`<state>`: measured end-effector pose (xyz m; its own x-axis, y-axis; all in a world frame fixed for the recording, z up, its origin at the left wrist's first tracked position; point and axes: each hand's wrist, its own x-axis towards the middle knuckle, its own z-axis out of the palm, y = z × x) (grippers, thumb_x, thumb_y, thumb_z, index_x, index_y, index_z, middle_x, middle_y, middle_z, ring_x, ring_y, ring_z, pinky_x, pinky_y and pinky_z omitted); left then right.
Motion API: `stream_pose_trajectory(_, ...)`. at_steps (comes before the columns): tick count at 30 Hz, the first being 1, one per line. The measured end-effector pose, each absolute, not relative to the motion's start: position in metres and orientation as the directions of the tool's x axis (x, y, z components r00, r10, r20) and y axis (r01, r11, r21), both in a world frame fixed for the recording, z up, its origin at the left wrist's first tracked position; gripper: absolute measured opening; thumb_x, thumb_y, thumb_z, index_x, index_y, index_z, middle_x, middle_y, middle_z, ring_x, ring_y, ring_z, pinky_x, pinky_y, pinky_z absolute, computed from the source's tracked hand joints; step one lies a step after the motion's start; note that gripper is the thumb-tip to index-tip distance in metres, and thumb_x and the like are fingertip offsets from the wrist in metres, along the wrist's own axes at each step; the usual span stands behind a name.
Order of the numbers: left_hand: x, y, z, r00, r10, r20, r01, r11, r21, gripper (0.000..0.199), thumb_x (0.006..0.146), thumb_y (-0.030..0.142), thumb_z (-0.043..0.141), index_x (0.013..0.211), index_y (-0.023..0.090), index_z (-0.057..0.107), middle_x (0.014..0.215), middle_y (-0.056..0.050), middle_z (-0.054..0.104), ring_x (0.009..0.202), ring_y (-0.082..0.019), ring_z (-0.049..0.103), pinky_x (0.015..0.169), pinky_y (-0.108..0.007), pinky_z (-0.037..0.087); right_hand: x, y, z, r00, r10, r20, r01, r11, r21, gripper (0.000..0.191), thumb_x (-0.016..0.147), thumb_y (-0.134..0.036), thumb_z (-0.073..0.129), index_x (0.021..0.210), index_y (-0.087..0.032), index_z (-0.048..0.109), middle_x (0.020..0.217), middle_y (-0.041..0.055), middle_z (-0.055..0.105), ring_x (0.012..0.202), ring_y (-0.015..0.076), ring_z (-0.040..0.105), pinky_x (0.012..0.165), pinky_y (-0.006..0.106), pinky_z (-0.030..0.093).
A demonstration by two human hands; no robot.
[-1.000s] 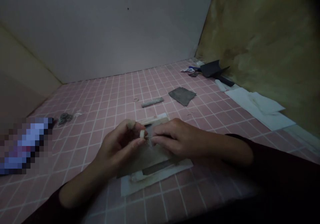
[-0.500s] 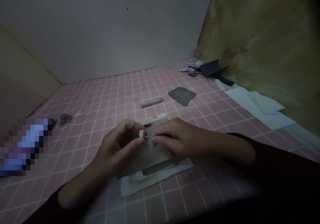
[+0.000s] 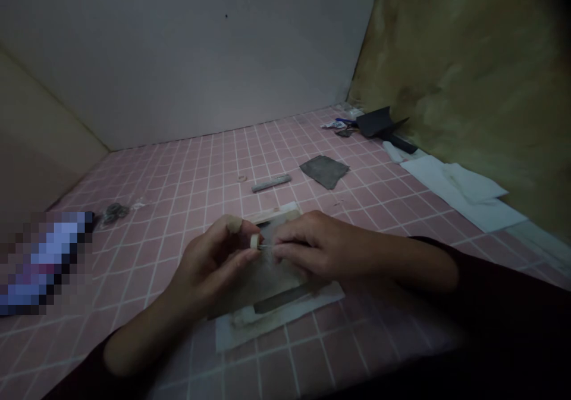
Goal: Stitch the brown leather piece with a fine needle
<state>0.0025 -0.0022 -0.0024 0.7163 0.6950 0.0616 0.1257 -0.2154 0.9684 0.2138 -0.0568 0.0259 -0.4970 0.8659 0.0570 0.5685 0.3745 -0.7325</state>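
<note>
Between thumb and fingertips, my left hand (image 3: 207,263) is closed on a small cream-coloured ring (image 3: 254,241). A beige patch like tape or a bandage wraps one of its fingers. From the right, my right hand (image 3: 307,245) pinches a thin pale stick-like tool (image 3: 266,246), whose tip meets the ring; most of it is hidden by the fingers. Under both hands lies a grey sheet (image 3: 250,290) on white paper (image 3: 281,324), with a dark grey strip (image 3: 285,297) along the near side.
Beyond the hands lie a grey rolled stick (image 3: 271,183), another small ring (image 3: 241,178) and a dark square sheet (image 3: 325,171). A black dustpan-like scoop (image 3: 375,123) and white papers (image 3: 464,191) line the right wall. Grey lumps (image 3: 115,211) and a blurred-out screen (image 3: 49,263) are left.
Both hands, with the ring and the thin tool, have shifted very slightly to the right. The grip looks the same, and the things on the table have stayed put.
</note>
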Motion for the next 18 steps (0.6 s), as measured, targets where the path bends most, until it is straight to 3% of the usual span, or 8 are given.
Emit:
stream_pose_trajectory(4, 0.004, -0.002, 0.0, 0.71, 0.704, -0.022, 0.141, -0.111, 0.984, 0.012, 0.088, 0.027, 0.059, 0.094, 0.018, 0.055, 0.082, -0.003, 0.06, 0.073, -0.013, 0.057, 0.062, -0.022, 0.045, 0.214, -0.059, 0.012, -0.471, 0.864, 0.179, 0.7, 0.489, -0.521, 0.01, 0.085, -0.011, 0.048, 0.08, -0.015, 0.055, 0.067, -0.0014, 0.054, 0.057, 0.0094, 0.043, 0.054, 0.023, 0.027)
stream_pose_trajectory(7, 0.004, -0.003, 0.0, 0.709, 0.704, -0.048, 0.141, -0.074, 0.987, 0.013, 0.088, 0.03, 0.059, 0.091, 0.018, 0.055, 0.076, -0.001, 0.057, 0.065, -0.011, 0.054, 0.056, -0.019, 0.042, 0.214, -0.062, 0.006, -0.469, 0.85, 0.24, 0.756, 0.527, -0.389, 0.012, 0.079, -0.008, 0.048, 0.085, -0.016, 0.055, 0.07, -0.0001, 0.054, 0.058, 0.0108, 0.041, 0.052, 0.024, 0.024)
stream_pose_trajectory(10, 0.003, -0.002, 0.0, 0.713, 0.7, 0.034, 0.163, -0.214, 0.963, 0.014, 0.086, 0.029, 0.061, 0.094, 0.019, 0.055, 0.08, -0.002, 0.059, 0.069, -0.012, 0.055, 0.059, -0.021, 0.043, 0.214, -0.061, 0.013, -0.492, 0.853, 0.172, 0.692, 0.503, -0.519, 0.011, 0.085, -0.011, 0.046, 0.08, -0.016, 0.054, 0.067, -0.002, 0.052, 0.057, 0.0095, 0.043, 0.053, 0.022, 0.027)
stream_pose_trajectory(12, 0.003, -0.001, 0.0, 0.725, 0.675, 0.135, 0.198, -0.392, 0.899, 0.014, 0.085, 0.027, 0.061, 0.096, 0.019, 0.057, 0.084, -0.003, 0.061, 0.073, -0.014, 0.056, 0.063, -0.023, 0.045, 0.215, -0.059, 0.02, -0.53, 0.842, 0.103, 0.612, 0.463, -0.641, 0.021, 0.09, -0.014, 0.045, 0.069, -0.016, 0.05, 0.061, -0.0042, 0.048, 0.056, 0.0077, 0.043, 0.055, 0.02, 0.029)
stream_pose_trajectory(14, 0.004, -0.001, 0.0, 0.737, 0.639, 0.221, 0.222, -0.537, 0.814, 0.015, 0.085, 0.026, 0.061, 0.097, 0.019, 0.058, 0.086, -0.004, 0.063, 0.076, -0.015, 0.057, 0.067, -0.024, 0.045, 0.216, -0.057, 0.022, -0.55, 0.832, 0.075, 0.577, 0.443, -0.686, 0.028, 0.091, -0.015, 0.045, 0.063, -0.016, 0.046, 0.057, -0.0052, 0.044, 0.054, 0.0067, 0.043, 0.055, 0.02, 0.03)
stream_pose_trajectory(16, 0.005, -0.002, 0.0, 0.736, 0.634, 0.236, 0.231, -0.563, 0.793, 0.015, 0.085, 0.026, 0.06, 0.098, 0.018, 0.057, 0.086, -0.003, 0.063, 0.075, -0.014, 0.057, 0.067, -0.024, 0.045, 0.217, -0.057, 0.017, -0.538, 0.836, 0.104, 0.609, 0.472, -0.637, 0.023, 0.09, -0.015, 0.045, 0.067, -0.016, 0.049, 0.06, -0.0045, 0.046, 0.055, 0.0076, 0.043, 0.056, 0.021, 0.03)
stream_pose_trajectory(18, 0.007, -0.003, 0.001, 0.719, 0.672, 0.18, 0.226, -0.471, 0.853, 0.015, 0.086, 0.03, 0.06, 0.092, 0.017, 0.057, 0.08, -0.002, 0.061, 0.07, -0.013, 0.056, 0.062, -0.023, 0.044, 0.216, -0.058, 0.008, -0.512, 0.838, 0.19, 0.682, 0.531, -0.502, 0.013, 0.087, -0.015, 0.044, 0.077, -0.016, 0.052, 0.066, -0.0021, 0.049, 0.058, 0.0098, 0.044, 0.056, 0.023, 0.029)
